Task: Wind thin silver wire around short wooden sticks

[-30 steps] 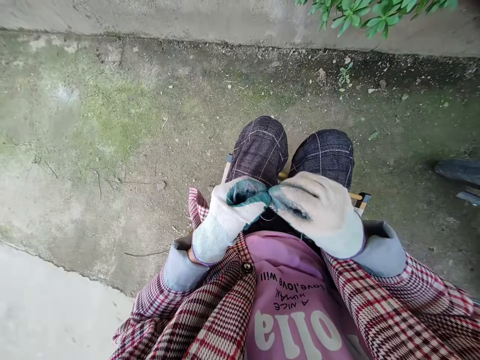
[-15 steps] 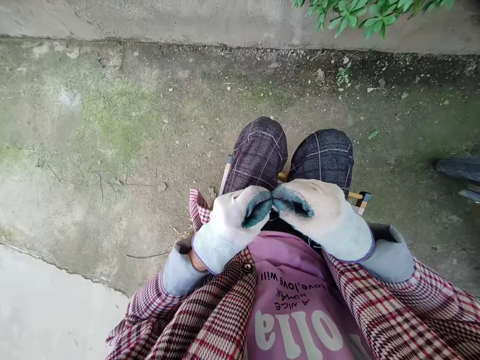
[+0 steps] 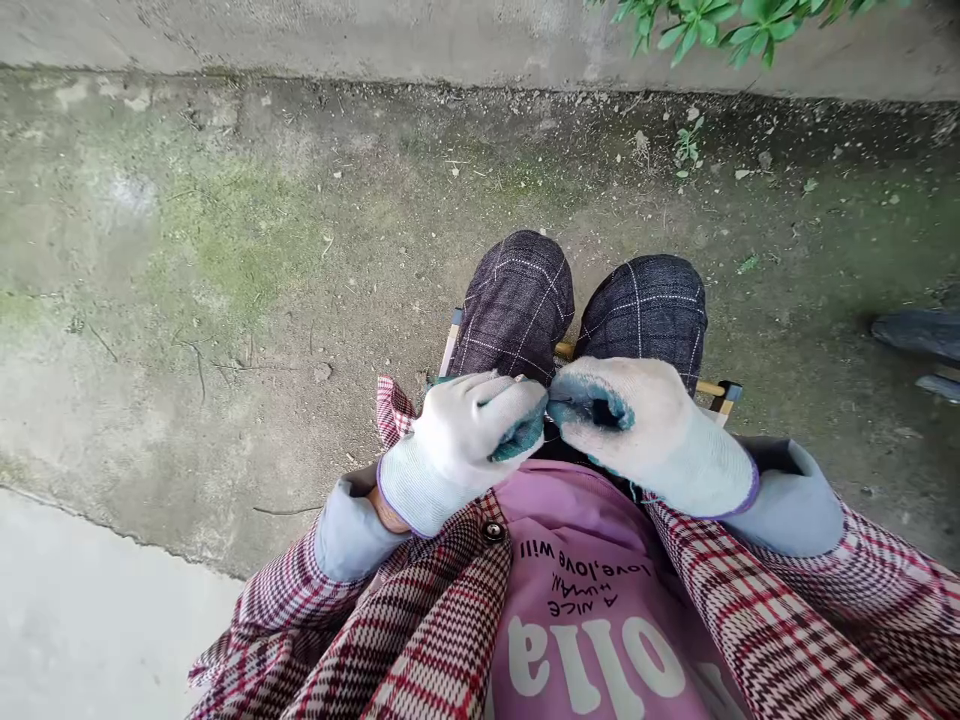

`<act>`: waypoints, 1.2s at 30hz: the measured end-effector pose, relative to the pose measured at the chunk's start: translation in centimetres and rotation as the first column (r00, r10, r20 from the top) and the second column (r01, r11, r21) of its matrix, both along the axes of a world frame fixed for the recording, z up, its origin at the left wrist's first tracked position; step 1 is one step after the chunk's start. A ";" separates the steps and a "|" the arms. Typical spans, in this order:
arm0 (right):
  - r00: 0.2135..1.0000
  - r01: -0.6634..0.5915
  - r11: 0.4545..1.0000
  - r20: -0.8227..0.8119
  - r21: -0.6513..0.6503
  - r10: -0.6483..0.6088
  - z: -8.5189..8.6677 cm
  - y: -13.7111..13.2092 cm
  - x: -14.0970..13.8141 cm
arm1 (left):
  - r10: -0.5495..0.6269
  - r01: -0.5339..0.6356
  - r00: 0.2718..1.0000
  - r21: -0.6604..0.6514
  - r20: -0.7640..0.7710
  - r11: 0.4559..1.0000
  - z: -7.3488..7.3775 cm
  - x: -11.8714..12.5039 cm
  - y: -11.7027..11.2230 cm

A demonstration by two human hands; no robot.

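Observation:
Both hands wear white knit gloves with teal-coated palms and fingers, and they meet in front of my lap. My left hand [image 3: 469, 435] is closed, thumb pressed against the curled fingers. Just beside it, my right hand [image 3: 649, 425] makes a pinch, leaving a rounded gap behind thumb and forefinger. A thin dark line shows at the right fingertips, too small to name. What the left fingers hold, if anything, is hidden. Dark checked trousers [image 3: 517, 290] cover my knees beyond the hands.
I sit with metal-and-wood frame parts [image 3: 724, 395] beside my legs. A concrete wall [image 3: 375, 40] runs along the far side, with a leafy plant [image 3: 705, 25] over it. At the right edge lies a dark object [image 3: 919, 333]. Twigs and mossy patches mark the ground [image 3: 247, 240].
My fingertips have separated slightly. The left fingers have shifted and fanned a little, and the right pinch has rounded, showing more of its gap.

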State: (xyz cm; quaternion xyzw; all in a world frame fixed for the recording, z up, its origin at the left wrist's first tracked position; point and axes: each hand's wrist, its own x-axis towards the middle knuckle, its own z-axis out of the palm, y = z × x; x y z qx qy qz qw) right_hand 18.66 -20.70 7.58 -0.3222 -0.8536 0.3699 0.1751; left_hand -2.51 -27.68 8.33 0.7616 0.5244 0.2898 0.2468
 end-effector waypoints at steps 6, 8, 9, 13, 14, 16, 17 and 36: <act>0.980 -0.195 0.773 0.088 0.604 0.179 0.6 -0.9 0.2 | 0.338 0.238 0.742 -0.699 0.579 0.675 -0.1 -0.1 1.1; 0.974 -0.224 0.751 0.111 0.621 0.198 0.3 -0.8 0.5 | 0.346 0.316 0.700 -0.706 0.625 0.634 -0.4 -0.2 1.2; 0.972 -0.232 0.759 0.124 0.609 0.198 0.0 -0.7 0.6 | 0.339 0.281 0.724 -0.705 0.601 0.651 -0.5 -0.2 1.1; 0.982 -0.177 0.861 0.141 0.477 0.123 -1.3 -0.5 1.0 | 0.227 0.014 0.915 -0.589 0.333 0.808 -0.4 0.0 0.2; 0.984 -0.160 0.878 0.138 0.451 0.109 -1.5 -0.5 1.0 | 0.185 -0.011 0.946 -0.545 0.266 0.838 -0.3 0.1 0.0; 0.987 -0.143 0.889 0.125 0.436 0.098 -1.7 -0.7 0.9 | 0.109 -0.014 0.978 -0.460 0.179 0.888 -0.2 0.2 -0.3; 0.989 -0.135 0.890 0.116 0.436 0.093 -1.8 -0.9 0.9 | 0.083 -0.010 0.984 -0.418 0.156 0.908 -0.2 0.2 -0.4; 0.993 -0.099 0.926 0.101 0.363 0.067 -3.5 -2.2 2.3 | 0.256 0.050 0.893 -0.647 0.370 0.761 -1.8 1.2 0.1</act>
